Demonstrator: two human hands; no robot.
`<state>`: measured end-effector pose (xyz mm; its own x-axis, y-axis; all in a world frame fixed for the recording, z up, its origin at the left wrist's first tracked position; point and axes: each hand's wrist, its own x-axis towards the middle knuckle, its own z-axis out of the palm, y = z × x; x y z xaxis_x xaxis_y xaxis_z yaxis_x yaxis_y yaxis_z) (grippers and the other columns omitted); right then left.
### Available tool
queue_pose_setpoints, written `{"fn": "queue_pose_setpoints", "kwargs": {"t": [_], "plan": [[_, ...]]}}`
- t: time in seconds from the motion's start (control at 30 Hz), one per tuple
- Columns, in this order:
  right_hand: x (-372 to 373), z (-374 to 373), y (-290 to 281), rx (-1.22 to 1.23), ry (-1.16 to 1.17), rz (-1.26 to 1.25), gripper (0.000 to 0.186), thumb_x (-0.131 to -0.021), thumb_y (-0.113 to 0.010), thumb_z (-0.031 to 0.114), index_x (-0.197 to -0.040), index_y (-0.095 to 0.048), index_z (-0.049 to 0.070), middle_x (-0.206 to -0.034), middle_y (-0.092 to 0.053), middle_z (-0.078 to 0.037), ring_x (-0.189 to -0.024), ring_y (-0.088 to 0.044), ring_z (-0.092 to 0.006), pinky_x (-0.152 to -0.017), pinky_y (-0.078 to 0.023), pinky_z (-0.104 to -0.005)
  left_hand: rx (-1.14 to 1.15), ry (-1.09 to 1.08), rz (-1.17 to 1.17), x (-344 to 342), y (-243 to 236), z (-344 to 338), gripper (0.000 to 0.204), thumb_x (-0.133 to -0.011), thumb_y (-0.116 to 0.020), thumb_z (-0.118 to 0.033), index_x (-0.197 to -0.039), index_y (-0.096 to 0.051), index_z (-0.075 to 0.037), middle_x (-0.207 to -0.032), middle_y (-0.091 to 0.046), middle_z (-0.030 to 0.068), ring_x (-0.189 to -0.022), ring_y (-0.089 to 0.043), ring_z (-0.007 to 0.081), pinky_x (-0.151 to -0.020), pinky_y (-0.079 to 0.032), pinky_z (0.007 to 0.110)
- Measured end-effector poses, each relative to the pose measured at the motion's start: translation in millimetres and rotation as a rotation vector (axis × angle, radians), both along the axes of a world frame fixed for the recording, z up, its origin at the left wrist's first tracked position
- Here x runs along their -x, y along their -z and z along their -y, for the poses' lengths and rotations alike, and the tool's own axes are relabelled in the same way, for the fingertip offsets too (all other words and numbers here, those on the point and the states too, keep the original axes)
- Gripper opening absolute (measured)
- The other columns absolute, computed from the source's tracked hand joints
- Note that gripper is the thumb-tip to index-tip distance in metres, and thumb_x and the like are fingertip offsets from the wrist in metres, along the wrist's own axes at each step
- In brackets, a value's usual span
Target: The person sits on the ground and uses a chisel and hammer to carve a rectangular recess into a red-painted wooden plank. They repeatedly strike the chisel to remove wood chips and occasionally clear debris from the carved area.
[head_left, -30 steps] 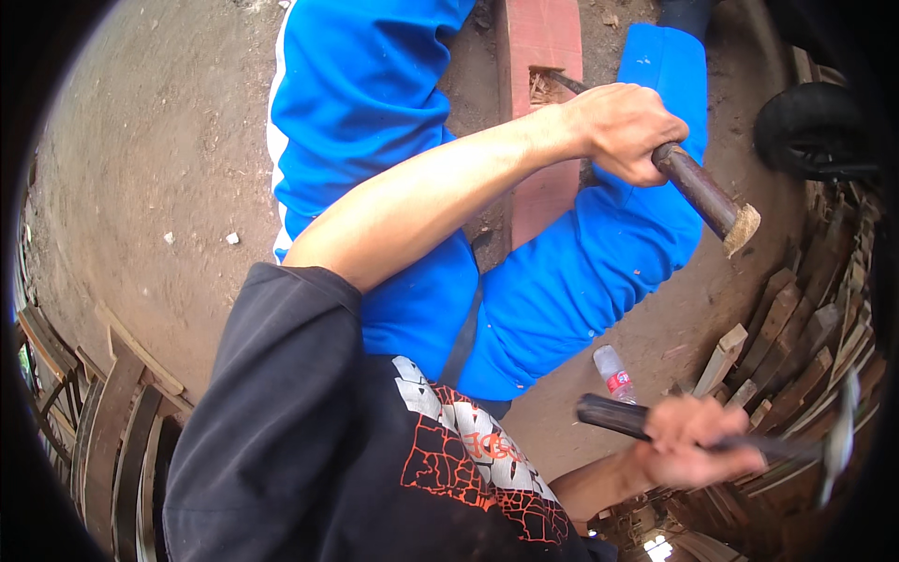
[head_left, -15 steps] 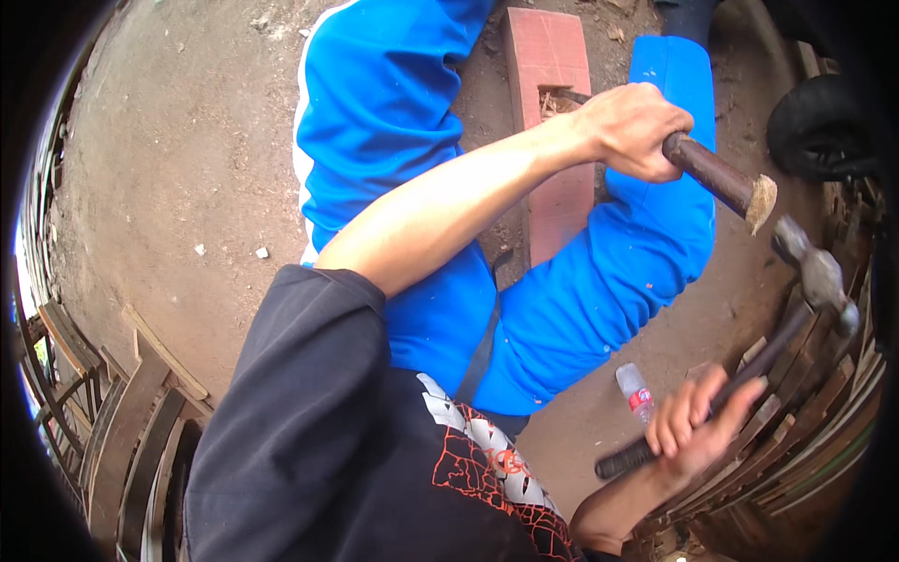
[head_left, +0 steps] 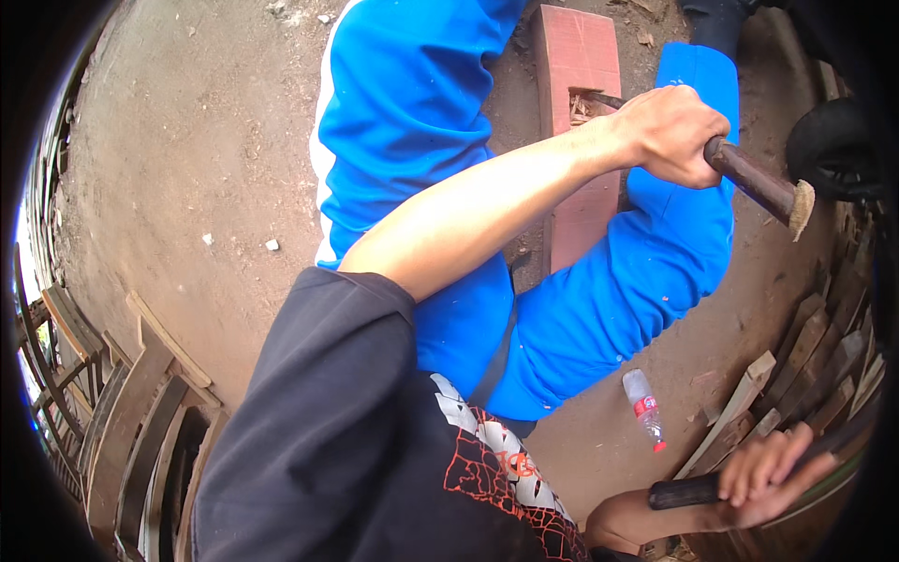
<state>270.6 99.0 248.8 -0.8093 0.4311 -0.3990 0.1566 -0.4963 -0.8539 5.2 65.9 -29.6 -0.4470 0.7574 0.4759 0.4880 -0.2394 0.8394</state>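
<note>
My left hand [head_left: 676,136] is wrapped round the wooden handle of a chisel [head_left: 760,187]. Its blade slants into a rectangular recess holding pale wood chips, cut in a long reddish timber [head_left: 581,51]. The handle's butt, frayed and pale, points to the right. The timber lies on the ground between my legs in blue trousers [head_left: 398,122], partly behind my forearm. Low on the right, my right hand [head_left: 763,473] grips a hammer [head_left: 684,492] by its dark handle, well away from the chisel. The hammer's head is lost at the dark right rim.
A plastic bottle [head_left: 644,409] with a red cap lies on the dirt floor beside my leg. Stacked wood pieces [head_left: 805,361] line the right side, below a black tyre [head_left: 833,150]. More wooden boards [head_left: 122,421] stand at the lower left.
My right hand has swung the hammer down and right, away from the chisel butt. The left hand still holds the chisel in the recess. The whole view has shifted slightly.
</note>
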Motion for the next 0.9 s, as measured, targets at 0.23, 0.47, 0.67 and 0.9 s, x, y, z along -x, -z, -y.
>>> {"fn": "queue_pose_setpoints", "kwargs": {"t": [0.23, 0.47, 0.67, 0.9], "plan": [[20.4, 26.7, 21.3, -0.126, 0.207, 0.620, 0.061, -0.099, -0.030, 0.063, -0.069, -0.037, 0.011, -0.041, -0.028, -0.001, -0.027, -0.024, -0.0120, -0.025, -0.024, -0.0251, 0.039, -0.009, 0.000, 3.2, -3.2, -9.1, 0.025, -0.066, -0.067, -0.027, -0.070, -0.063, -0.003, -0.069, -0.064, 0.0197, -0.067, -0.065, 0.0370, -0.061, -0.053, 0.045], [-15.0, 0.6, 13.3, 0.045, 0.111, 0.175, 0.060, -0.100, -0.022, 0.063, -0.077, -0.037, 0.010, -0.046, -0.036, -0.003, -0.027, -0.035, -0.0139, -0.025, -0.031, -0.0274, -0.214, -0.121, 1.172, 89.6, 16.2, 31.9, 0.019, -0.078, -0.059, -0.019, -0.064, -0.049, -0.012, -0.051, -0.040, -0.0036, -0.040, -0.034, 0.0082, -0.039, -0.025, 0.025], [-22.8, 45.3, 70.0, 0.010, 0.491, 0.595, 0.059, -0.101, -0.026, 0.061, -0.071, -0.038, 0.012, -0.045, -0.031, 0.002, -0.028, -0.027, -0.0091, -0.027, -0.024, -0.0250, -0.489, 0.133, 1.047, 106.3, -36.6, 78.9, 0.021, -0.081, -0.050, -0.017, -0.065, -0.037, -0.014, -0.053, -0.033, -0.0022, -0.041, -0.025, 0.0092, -0.039, -0.023, 0.025], [-40.6, 76.7, 140.8, 0.011, 0.461, 0.594, 0.054, -0.104, -0.035, 0.049, -0.074, -0.044, 0.006, -0.049, -0.038, -0.002, -0.037, -0.036, -0.0097, -0.036, -0.033, -0.0242, -0.697, 0.411, 1.275, 66.5, -29.3, 91.8, 0.018, -0.076, -0.055, -0.013, -0.072, -0.038, -0.012, -0.055, -0.037, 0.0002, -0.041, -0.029, 0.0109, -0.039, -0.028, 0.025]]}}
